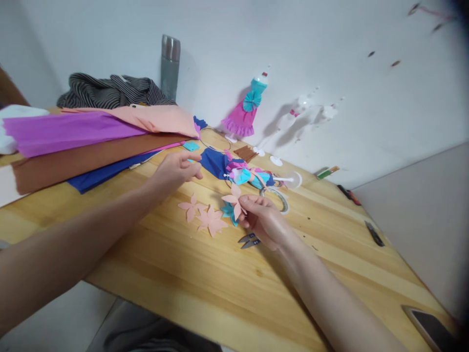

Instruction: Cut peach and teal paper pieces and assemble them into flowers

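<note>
Between the thumb and fingers of my right hand [262,217] is a peach paper flower [233,198] with pointed petals. A teal paper flower [229,212] shows just behind it; I cannot tell whether it is held too or lies on the table. To the left, two more peach flower cut-outs [212,221] lie flat on the wood. Dark thread snips [249,240] rest below my right hand, partly covered by it. My left hand [179,167] hovers near the blue paper [215,163], fingers loosely stretched and nothing visible in them.
Long sheets of purple [73,131], brown and peach crepe paper cover the table's left. Against the wall stand a grey bottle [170,68] and a doll figure in a paper dress [249,105]. A tape roll [282,201], a cutter [374,233] and a phone [432,327] lie rightward.
</note>
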Motion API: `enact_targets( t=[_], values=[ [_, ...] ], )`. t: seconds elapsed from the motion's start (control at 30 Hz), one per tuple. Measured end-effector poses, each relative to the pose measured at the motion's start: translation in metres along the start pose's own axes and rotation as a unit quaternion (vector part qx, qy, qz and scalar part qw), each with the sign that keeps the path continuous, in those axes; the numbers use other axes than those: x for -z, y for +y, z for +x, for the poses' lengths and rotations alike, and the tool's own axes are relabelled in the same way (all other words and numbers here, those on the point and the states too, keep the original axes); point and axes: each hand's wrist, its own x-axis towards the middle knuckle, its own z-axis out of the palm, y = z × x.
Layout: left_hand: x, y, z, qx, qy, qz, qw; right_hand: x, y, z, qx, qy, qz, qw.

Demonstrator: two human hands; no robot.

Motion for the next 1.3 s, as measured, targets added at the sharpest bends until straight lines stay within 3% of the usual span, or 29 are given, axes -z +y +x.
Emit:
enact_targets(
  t=[0.13, 0.23, 0.5, 0.73, 0.93, 1.17, 1.3],
  values=[
    [-0.013, -0.004, -0.008, -0.005, -0.143, -0.05, 0.988, -0.007, -0.002, -0.005, 0.0, -0.03, -0.005, 1.0],
    [-0.024, -0.011, -0.013, 0.039, -0.192, -0.077, 0.978, -0.013, -0.001, -0.008, -0.005, -0.05, -0.006, 0.999],
    [-0.026, -0.009, -0.019, 0.058, -0.207, -0.12, 0.969, -0.013, 0.006, -0.008, -0.036, -0.109, 0.012, 0.993],
    [-0.023, -0.005, -0.017, 0.076, -0.216, -0.117, 0.966, -0.011, -0.001, -0.01, 0.006, -0.045, -0.102, 0.994],
    [-0.026, -0.009, -0.015, 0.067, -0.218, -0.089, 0.97, -0.009, 0.0, -0.008, 0.035, -0.042, -0.173, 0.983],
    [-0.03, -0.011, -0.017, 0.065, -0.215, -0.054, 0.973, -0.008, 0.005, -0.004, 0.142, 0.014, -0.342, 0.929],
    [-0.03, -0.011, -0.02, 0.071, -0.219, -0.006, 0.973, -0.012, 0.009, -0.004, 0.159, 0.036, -0.441, 0.883]
  ],
)
